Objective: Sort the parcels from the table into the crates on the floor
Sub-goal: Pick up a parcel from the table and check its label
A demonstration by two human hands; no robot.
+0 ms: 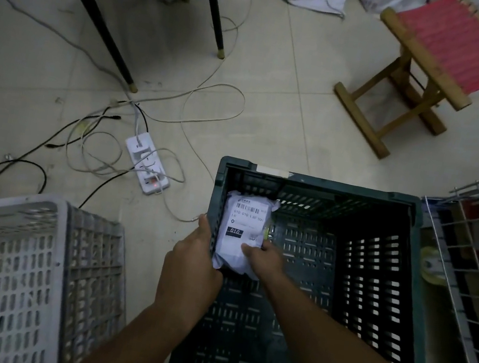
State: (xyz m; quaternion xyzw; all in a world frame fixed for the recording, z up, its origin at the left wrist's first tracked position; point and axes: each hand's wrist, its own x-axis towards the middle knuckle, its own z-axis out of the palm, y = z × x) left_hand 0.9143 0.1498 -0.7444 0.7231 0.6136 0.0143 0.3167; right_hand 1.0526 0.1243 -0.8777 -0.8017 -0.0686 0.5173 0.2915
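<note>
- Head view: a white parcel [242,232] (label up, printed "010") sits inside the dark green crate [319,185], against its far-left corner.
- The left hand [193,257] grips the parcel's left edge from outside the crate wall, fingers curled around it.
- The right hand [265,259] pinches the parcel's near-right corner, thumb on top.
- A grey crate [30,267] stands on the floor at near left; a wire basket [478,250] is just beside the green crate's right.
- A power strip [146,166] with tangled cables lies far left, and a wooden stool [431,70] far right.
</note>
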